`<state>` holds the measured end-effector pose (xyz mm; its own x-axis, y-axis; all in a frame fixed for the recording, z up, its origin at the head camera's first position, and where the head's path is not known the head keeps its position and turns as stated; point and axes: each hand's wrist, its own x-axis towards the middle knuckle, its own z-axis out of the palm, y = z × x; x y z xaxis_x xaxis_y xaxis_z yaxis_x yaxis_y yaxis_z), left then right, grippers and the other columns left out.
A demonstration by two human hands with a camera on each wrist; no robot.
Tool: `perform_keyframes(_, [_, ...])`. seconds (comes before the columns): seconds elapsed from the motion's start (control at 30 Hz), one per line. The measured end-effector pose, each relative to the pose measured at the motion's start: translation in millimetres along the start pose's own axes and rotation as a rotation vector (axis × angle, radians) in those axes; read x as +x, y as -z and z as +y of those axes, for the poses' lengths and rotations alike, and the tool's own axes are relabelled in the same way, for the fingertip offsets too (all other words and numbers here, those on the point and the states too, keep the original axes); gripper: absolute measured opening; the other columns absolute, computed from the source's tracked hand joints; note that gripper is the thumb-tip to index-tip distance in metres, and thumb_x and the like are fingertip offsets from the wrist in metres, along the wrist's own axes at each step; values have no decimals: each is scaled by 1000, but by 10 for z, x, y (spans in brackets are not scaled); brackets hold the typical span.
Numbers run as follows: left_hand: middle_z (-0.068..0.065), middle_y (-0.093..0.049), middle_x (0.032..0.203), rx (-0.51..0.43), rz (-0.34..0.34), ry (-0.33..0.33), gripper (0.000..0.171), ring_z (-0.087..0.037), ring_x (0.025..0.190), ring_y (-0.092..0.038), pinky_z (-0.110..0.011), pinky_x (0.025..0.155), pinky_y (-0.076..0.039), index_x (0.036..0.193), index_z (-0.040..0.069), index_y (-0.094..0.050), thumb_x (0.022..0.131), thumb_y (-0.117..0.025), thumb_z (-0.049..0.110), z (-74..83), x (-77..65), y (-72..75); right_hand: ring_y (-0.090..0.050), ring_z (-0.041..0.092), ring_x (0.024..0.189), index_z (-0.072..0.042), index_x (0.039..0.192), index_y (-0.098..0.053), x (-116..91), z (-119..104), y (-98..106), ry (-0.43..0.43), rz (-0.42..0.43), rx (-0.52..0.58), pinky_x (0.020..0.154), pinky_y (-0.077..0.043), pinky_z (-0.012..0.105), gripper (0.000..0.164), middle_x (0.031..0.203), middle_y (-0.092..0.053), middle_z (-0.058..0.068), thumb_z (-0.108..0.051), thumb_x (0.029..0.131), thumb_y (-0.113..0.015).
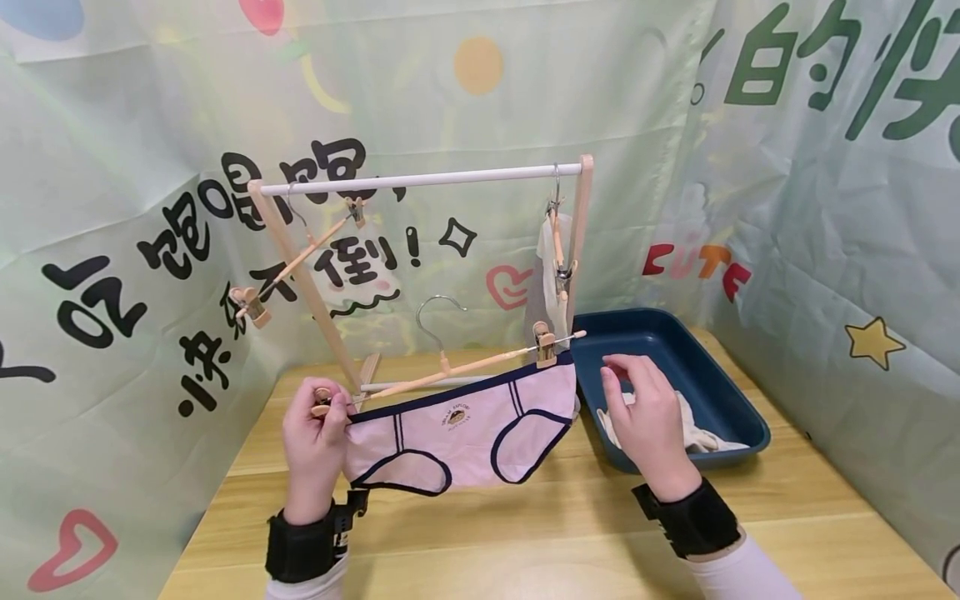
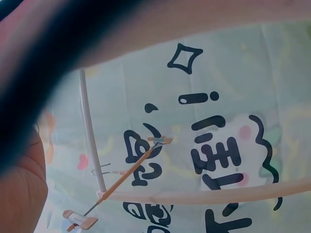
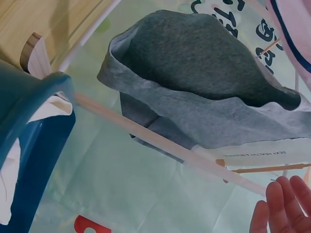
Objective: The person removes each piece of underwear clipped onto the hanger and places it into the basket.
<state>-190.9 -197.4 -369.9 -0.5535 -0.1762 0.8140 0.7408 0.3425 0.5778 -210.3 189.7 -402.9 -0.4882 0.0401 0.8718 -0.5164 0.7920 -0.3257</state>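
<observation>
Pink briefs [image 1: 468, 446] with dark navy trim hang from a peach clip hanger [image 1: 450, 371] in front of a small rack. My left hand [image 1: 315, 442] pinches the hanger's left clip at the waistband corner, and its fingers partly hide that clip. The right clip [image 1: 545, 343] grips the other end of the waistband. My right hand [image 1: 648, 425] is apart from the briefs, its fingers loosely bent and holding nothing, over the near side of a blue basin [image 1: 738, 417]. The right wrist view shows its fingertips [image 3: 286, 208] at the lower right corner.
On the rack's white top rail [image 1: 450, 177] hang a bare clip hanger [image 1: 307, 250] at left and, at right, another bearing a grey garment [image 3: 184, 58]. White cloth [image 1: 701, 433] lies in the basin. Printed curtains [image 1: 480, 108] enclose the wooden table [image 1: 465, 550].
</observation>
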Motion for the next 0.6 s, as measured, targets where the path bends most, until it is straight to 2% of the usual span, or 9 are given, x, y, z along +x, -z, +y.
perform_keyframes(0.13, [21,-58,81,-22,-30,-7,7,6,70,-58,-10,58,-50,87,-11,-52,91,-55,-7,-5,-18,-45,-63,31,89,2,115,-67,16,-18,19,12,7,37,80,-46,29,24,99,-67,16,-1,92,-72])
perform_keyframes(0.23, [18,-58,82,-34,-47,-27,5,6,71,-59,-11,58,-50,87,-11,-52,91,-55,-8,0,-28,-82,-62,32,96,2,120,-65,20,-28,32,13,14,72,88,-46,30,27,106,-67,18,-4,94,-70])
perform_keyframes(0.43, [6,-60,78,-39,-49,-74,5,5,71,-60,-11,57,-50,85,-10,-52,89,-55,-9,2,-34,-132,-59,35,111,3,129,-62,18,-44,74,9,16,158,107,-35,11,32,120,-64,21,-13,101,-62])
perform_keyframes(0.6, [3,-60,77,-47,-60,-66,4,4,70,-59,-12,54,-50,86,-8,-53,87,-55,-12,4,-42,-162,-57,34,116,4,133,-59,13,-51,105,6,-11,210,110,-32,10,37,126,-61,23,-18,104,-59])
